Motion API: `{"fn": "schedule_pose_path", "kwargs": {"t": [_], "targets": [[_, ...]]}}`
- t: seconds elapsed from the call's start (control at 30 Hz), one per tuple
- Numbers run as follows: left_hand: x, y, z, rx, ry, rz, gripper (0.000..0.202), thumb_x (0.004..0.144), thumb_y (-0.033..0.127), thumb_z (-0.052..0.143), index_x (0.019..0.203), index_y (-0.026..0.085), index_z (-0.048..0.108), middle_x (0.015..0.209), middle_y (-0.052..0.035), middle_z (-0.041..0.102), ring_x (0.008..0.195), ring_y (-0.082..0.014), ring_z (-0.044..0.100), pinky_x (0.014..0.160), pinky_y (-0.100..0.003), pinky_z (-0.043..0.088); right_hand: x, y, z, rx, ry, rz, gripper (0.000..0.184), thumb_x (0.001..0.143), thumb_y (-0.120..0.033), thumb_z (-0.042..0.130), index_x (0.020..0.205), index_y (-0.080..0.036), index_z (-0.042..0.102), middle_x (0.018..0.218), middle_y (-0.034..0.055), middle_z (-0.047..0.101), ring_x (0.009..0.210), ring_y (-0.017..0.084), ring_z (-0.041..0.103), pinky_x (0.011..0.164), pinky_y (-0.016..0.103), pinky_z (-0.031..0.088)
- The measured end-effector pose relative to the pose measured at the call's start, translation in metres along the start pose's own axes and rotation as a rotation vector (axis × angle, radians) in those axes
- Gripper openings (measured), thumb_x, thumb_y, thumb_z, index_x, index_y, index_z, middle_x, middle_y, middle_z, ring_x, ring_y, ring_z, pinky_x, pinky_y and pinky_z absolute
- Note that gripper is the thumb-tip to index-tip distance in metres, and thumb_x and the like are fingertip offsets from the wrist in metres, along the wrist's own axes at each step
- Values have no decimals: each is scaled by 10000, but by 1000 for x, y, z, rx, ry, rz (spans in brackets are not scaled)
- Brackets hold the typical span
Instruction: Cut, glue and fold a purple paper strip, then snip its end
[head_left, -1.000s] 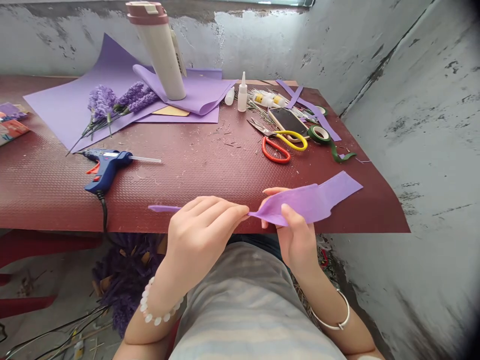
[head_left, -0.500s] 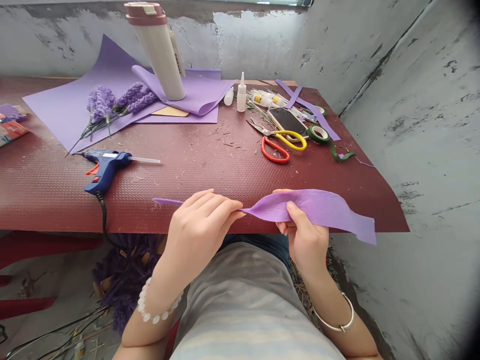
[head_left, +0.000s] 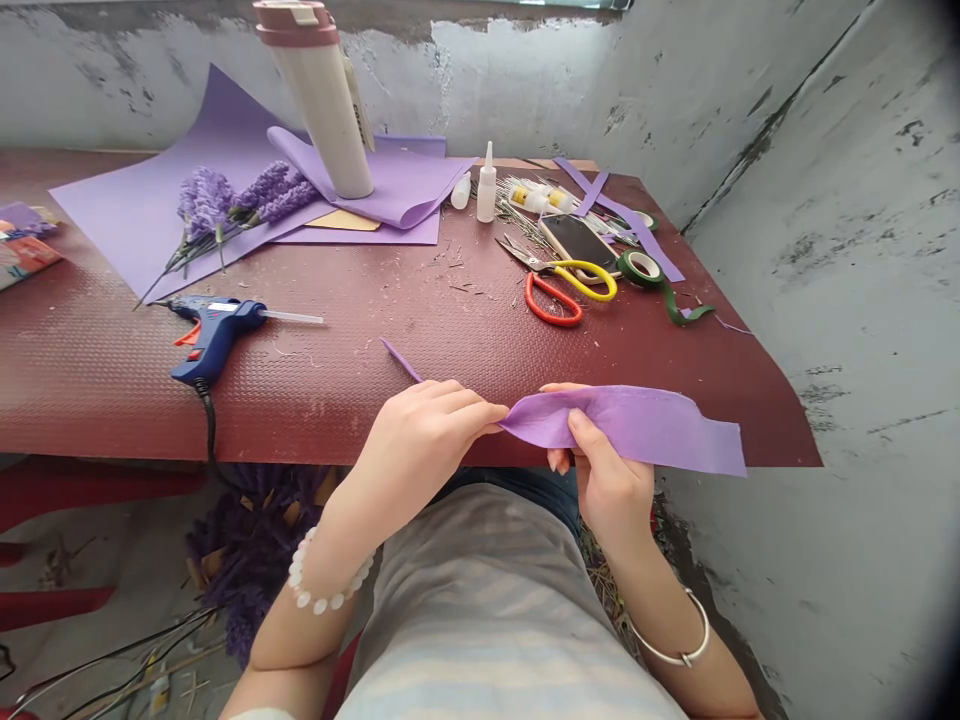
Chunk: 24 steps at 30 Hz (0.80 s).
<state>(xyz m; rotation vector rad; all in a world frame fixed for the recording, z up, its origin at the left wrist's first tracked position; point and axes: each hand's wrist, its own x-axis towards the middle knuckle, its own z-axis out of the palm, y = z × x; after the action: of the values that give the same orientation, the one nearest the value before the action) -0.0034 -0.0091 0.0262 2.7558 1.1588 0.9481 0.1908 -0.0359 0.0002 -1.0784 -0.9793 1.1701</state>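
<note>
A purple strip of thin craft sheet (head_left: 660, 425) stretches between my hands above the table's near edge. My left hand (head_left: 431, 440) pinches its narrowed, twisted part, and a thin purple end (head_left: 403, 360) sticks out beyond the knuckles. With the thumb on top and fingers beneath, my right hand (head_left: 611, 480) grips the flat, wide part. The strip's broad end hangs free to the right. My left fingertips are partly hidden behind the hand.
Scissors (head_left: 555, 285), a phone (head_left: 577, 245) and green tape (head_left: 641, 268) lie at the right. A glue gun (head_left: 214, 335) rests at the left. Behind stand a tumbler (head_left: 322, 110) and a glue bottle (head_left: 486, 190), near lavender flowers (head_left: 206, 200) on purple sheets (head_left: 127, 205).
My left hand has moved right along the strip, closer to my right hand. The thin end beyond it now points up and away. My right hand has barely moved.
</note>
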Motion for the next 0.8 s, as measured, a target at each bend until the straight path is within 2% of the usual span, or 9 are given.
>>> {"fn": "schedule_pose_path", "kwargs": {"t": [0.1, 0.23, 0.4, 0.47, 0.5, 0.57, 0.63, 0.7, 0.8], "targets": [[1, 2, 2, 6, 81, -1, 114, 995, 129, 652, 960, 185, 745, 860, 17, 820, 739, -132, 725, 733, -291, 503, 0, -1, 1, 1, 17, -3, 208, 969, -307, 613, 1072, -203, 761, 605, -22, 600, 522, 147, 506, 528, 299, 430], [3, 9, 4, 53, 210, -27, 170, 1017, 121, 615, 923, 213, 722, 828, 36, 827, 712, -118, 745, 725, -296, 485, 2, -1, 2, 5, 57, 1, 222, 969, -304, 588, 1081, -205, 753, 599, -29, 583, 533, 145, 514, 533, 290, 415], [2, 16, 4, 96, 282, -83, 147, 985, 102, 663, 898, 210, 712, 808, 44, 825, 667, -118, 733, 718, -331, 435, 6, 1, -2, -37, 51, 7, 222, 996, -332, 576, 1045, -203, 750, 581, -32, 554, 532, 148, 505, 542, 299, 428], [1, 18, 2, 93, 323, -92, 140, 964, 86, 683, 901, 207, 716, 797, 42, 820, 652, -119, 727, 716, -339, 421, 9, 0, -9, -103, -9, -33, 225, 991, -395, 621, 1056, -221, 748, 690, -4, 628, 605, 165, 564, 595, 316, 487], [1, 19, 1, 88, 346, -88, 143, 955, 75, 688, 907, 207, 718, 793, 40, 819, 651, -119, 727, 721, -340, 420, 12, -1, -13, -139, -74, -70, 244, 961, -431, 680, 1098, -239, 742, 812, 18, 686, 703, 185, 624, 661, 329, 532], [0, 21, -1, 75, 380, -76, 156, 940, 52, 695, 918, 204, 720, 786, 38, 815, 649, -117, 727, 741, -338, 421, 16, -3, -19, -216, -269, -167, 437, 838, -459, 836, 1222, -292, 711, 1126, 44, 720, 1013, 245, 682, 882, 372, 578], [0, 23, -2, 65, 376, -81, 159, 936, 50, 701, 920, 206, 717, 785, 42, 812, 653, -114, 723, 764, -335, 425, 21, -3, -21, -287, -457, -241, 609, 764, -384, 918, 1315, -338, 664, 1315, 36, 667, 1256, 274, 613, 1088, 411, 516], [1, 25, -3, 56, 366, -88, 150, 938, 63, 709, 916, 212, 713, 789, 47, 812, 647, -110, 715, 772, -332, 428, 25, -2, -18, -305, -515, -279, 557, 803, -292, 896, 1305, -352, 662, 1307, 23, 663, 1283, 250, 599, 1140, 412, 484], [2, 27, -1, 44, 360, -80, 141, 934, 74, 722, 908, 212, 705, 791, 50, 812, 641, -111, 709, 781, -333, 436, 29, 1, -10, -213, -478, -316, 360, 860, -242, 845, 1179, -338, 707, 1159, 5, 700, 1118, 209, 664, 1021, 372, 548]]}}
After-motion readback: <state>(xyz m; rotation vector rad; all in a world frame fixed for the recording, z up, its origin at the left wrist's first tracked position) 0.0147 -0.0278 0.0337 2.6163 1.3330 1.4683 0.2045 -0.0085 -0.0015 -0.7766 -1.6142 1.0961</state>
